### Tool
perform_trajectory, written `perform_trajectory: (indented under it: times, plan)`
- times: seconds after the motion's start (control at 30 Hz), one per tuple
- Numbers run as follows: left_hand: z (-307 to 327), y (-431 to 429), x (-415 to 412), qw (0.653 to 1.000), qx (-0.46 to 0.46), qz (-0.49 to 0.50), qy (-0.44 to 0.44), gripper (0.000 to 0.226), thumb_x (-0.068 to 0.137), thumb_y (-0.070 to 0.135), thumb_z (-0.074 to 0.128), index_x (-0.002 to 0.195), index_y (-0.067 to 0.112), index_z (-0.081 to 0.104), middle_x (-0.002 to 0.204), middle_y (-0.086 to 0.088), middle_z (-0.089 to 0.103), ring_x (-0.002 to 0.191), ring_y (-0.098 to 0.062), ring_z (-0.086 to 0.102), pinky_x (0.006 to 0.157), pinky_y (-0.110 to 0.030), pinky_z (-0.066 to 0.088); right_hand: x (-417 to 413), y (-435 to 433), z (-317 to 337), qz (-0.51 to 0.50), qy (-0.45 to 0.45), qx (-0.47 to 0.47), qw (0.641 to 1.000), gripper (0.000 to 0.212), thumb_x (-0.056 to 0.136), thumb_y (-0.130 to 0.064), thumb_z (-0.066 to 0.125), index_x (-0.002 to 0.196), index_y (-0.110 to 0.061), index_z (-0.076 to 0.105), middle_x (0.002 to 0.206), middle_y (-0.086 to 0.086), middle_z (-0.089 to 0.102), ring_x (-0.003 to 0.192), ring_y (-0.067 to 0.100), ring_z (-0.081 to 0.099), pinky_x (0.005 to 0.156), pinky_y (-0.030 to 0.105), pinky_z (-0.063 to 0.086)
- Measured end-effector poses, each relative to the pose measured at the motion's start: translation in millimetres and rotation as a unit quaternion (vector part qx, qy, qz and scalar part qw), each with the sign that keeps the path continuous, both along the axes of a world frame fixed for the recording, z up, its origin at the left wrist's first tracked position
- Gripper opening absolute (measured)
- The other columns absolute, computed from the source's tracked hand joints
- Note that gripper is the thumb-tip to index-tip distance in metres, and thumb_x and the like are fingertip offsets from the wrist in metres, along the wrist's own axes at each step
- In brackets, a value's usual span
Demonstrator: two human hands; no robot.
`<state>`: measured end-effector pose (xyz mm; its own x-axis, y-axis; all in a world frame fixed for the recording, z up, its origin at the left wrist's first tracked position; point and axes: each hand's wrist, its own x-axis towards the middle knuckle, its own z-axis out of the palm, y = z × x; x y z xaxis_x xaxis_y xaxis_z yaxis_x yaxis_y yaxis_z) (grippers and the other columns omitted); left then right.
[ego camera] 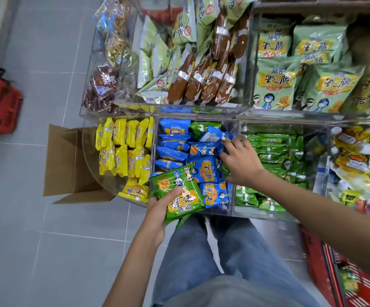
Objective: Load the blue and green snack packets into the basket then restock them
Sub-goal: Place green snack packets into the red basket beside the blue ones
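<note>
Gripping green packets [179,193] at bin edge [212,212]

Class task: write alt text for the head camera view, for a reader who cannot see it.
A person's left hand holds green snack packets at the front of a clear bin, while the right hand reaches into the blue packets there. Yellow packets fill the bin to the left; a red basket sits at lower right.
</note>
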<state>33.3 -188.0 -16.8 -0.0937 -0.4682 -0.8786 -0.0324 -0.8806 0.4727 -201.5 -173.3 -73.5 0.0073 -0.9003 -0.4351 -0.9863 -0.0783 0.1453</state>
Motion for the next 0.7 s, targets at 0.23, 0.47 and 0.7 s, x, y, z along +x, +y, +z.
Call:
perform_trajectory:
  times: [0.23, 0.47, 0.7]
  plan:
    - [22.0, -9.7, -16.6, 0.999, -0.033, -0.007, -0.003, 0.086, 0.056, 0.029, 0.075, 0.135, 0.011, 0.046, 0.12, -0.014, 0.065, 0.105, -0.03, 0.064, 0.067, -0.032, 0.052, -0.8, 32.1, 54.0, -0.449, -0.405, -0.127, 0.786, 0.066, 0.074, -0.06, 0.046, 0.116, -0.011, 0.061, 0.108, 0.008, 0.067, 0.082, 0.017, 0.056, 0.073, 0.027, 0.042]
    - [47.9, -10.8, -15.2, 0.995, -0.073, -0.068, 0.004, 0.084, 0.055, 0.033, 0.075, 0.131, 0.008, 0.049, 0.118, -0.017, 0.066, 0.092, -0.029, 0.066, 0.053, -0.026, 0.052, 24.1, 73.1, 72.1, -0.667, -0.557, -0.038, 0.494, 0.074, 0.076, -0.073, 0.042, 0.106, -0.01, 0.065, 0.113, 0.001, 0.063, 0.092, 0.018, 0.067, 0.085, 0.033, 0.049]
    - [37.6, -20.7, 0.6, 0.96, -0.07, -0.27, -0.008, 0.081, 0.048, 0.036, 0.079, 0.122, 0.012, 0.057, 0.11, -0.012, 0.07, 0.098, -0.028, 0.067, 0.078, -0.037, 0.053, 74.6, 130.8, 66.0, -0.746, -0.517, -0.198, 0.371, 0.064, 0.084, -0.06, 0.049, 0.085, 0.0, 0.07, 0.087, 0.015, 0.073, 0.095, 0.032, 0.066, 0.084, 0.031, 0.054]
